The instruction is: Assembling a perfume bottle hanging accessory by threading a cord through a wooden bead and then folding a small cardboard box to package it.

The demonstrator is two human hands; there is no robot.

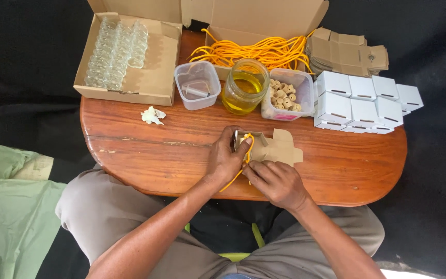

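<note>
1. We see the left hand [226, 157] pinching a yellow cord [245, 150] at the table's [130, 150] near edge.
2. The right hand [278, 182] grips that cord's lower end, touching a flat cardboard blank [281, 149].
3. An oil jar [244, 87] stands near the far edge.

small dark obj [235, 140] mostly hidden by left hand [226, 160], top boxes [256, 15] cut off

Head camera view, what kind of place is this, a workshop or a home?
Probably a small home craft or packing setup, not a factory: a low wooden table holds folded white boxes, a carton of small glass bottles, yellow cords and a tub of corks.
</note>
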